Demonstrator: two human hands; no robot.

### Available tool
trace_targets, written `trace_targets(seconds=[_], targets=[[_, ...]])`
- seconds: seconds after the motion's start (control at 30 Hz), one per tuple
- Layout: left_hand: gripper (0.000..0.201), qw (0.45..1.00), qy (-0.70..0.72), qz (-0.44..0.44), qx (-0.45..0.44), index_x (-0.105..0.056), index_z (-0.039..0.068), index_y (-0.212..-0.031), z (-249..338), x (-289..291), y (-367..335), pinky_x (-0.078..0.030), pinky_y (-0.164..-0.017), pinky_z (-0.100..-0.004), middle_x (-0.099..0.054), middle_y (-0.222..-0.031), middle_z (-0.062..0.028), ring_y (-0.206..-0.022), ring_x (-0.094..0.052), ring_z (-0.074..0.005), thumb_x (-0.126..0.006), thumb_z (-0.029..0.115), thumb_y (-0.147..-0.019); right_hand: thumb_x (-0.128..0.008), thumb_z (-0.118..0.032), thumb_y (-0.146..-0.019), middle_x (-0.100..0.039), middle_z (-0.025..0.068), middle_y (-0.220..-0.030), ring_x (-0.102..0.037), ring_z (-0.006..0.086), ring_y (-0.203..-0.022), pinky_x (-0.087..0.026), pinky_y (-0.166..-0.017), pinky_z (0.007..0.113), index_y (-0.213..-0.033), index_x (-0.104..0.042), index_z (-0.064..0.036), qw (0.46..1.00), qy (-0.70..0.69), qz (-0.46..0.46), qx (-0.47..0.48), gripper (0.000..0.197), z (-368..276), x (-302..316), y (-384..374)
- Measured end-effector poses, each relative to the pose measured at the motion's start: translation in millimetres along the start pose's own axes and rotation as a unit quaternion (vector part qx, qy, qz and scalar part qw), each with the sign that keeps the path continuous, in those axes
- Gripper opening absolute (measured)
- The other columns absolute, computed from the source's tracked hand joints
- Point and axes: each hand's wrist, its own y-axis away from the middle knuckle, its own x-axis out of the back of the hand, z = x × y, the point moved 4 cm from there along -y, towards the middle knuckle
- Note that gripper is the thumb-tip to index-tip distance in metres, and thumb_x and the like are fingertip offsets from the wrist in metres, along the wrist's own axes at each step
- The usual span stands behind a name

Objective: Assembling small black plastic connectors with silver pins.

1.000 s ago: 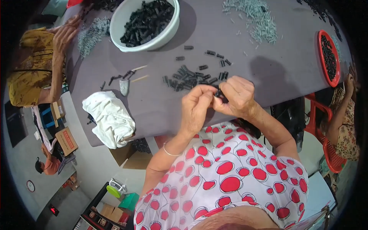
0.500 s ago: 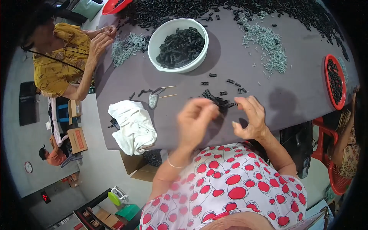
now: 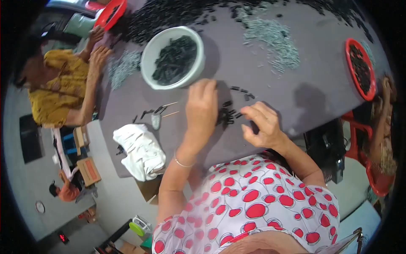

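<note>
On the grey table (image 3: 230, 48), as the head view has it, a white bowl (image 3: 147, 63) stands heaped with black parts (image 3: 175, 61). Just on its near side, toward the right, is the left hand (image 3: 202, 106), back up, fingers close together and tips near the rim; it is blurred, and from here I can't tell whether it pinches anything. Farther right of the bowl and nearer the person, the right hand (image 3: 263, 127) is loosely spread, thumb well apart from the bent fingers, nothing visible in the gap. Between the hands, nearer than the bowl and to its right, lies a small pile (image 3: 228, 115) of the same parts, the right fingertips just beside it. On the bowl's near side sit two sticks (image 3: 170, 114) and a grey cap (image 3: 156, 122), with a crumpled white cloth (image 3: 139, 152) closer to the person. Beyond the bowl spreads a black heap (image 3: 169, 15); right of it, a scatter of grey bits (image 3: 275, 40); far right, a red tray (image 3: 367, 95). Left of the bowl, a co-worker (image 3: 63, 91) in yellow sits with both hands by the table.
</note>
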Motion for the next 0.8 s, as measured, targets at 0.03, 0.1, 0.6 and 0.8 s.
trace_targets(seconds=[0.03,0.1,0.6,0.8], targets=[[0.017,1.000,-0.025,-0.013,0.004,-0.061,-0.001,-0.100,-5,-5,-2,-0.047,-0.080,-0.0398,-0.059,-0.102,-0.0146,-0.093,-0.056,-0.0332,-0.057,0.002,-0.083,-0.066,-0.005,-0.059,-0.056,0.0116,-0.079,-0.056,0.0289,-0.066,-0.048,-0.058,0.038,-0.094,-0.059,0.0000,1.000,-0.004,-0.001,0.003,0.036,0,-1,-1],[0.015,0.998,-0.020,-0.052,0.002,-0.062,0.000,-0.096,-11,-12,-6,-0.047,-0.078,-0.0400,-0.060,-0.098,-0.0132,-0.091,-0.056,-0.0321,-0.058,0.002,-0.082,-0.067,-0.004,-0.061,-0.056,0.0117,-0.079,-0.057,0.0291,-0.067,-0.048,-0.060,0.038,-0.093,-0.060,-0.0017,1.000,-0.023,0.006,-0.008,0.033,1,-6,1],[0.013,0.552,0.734,-0.081,0.387,-0.059,0.005,-0.104,8,-14,27,-0.040,-0.056,-0.0222,-0.057,-0.093,-0.0074,-0.075,-0.051,-0.0118,-0.058,0.009,-0.092,-0.067,-0.007,-0.073,-0.052,0.0035,-0.077,-0.053,0.0225,-0.074,-0.038,-0.064,0.036,-0.083,-0.057,-0.0107,0.944,0.318,0.025,-0.079,0.015,49,36,-17],[0.019,0.392,0.810,-0.075,0.429,-0.059,0.004,-0.109,10,-26,55,-0.043,-0.057,-0.0240,-0.058,-0.093,-0.0075,-0.073,-0.050,-0.0129,-0.059,0.009,-0.090,-0.067,0.001,-0.072,-0.059,0.0057,-0.078,-0.057,0.0227,-0.072,-0.044,-0.063,0.034,-0.083,-0.058,-0.0074,0.974,0.202,0.082,-0.065,0.017,54,35,-15]])
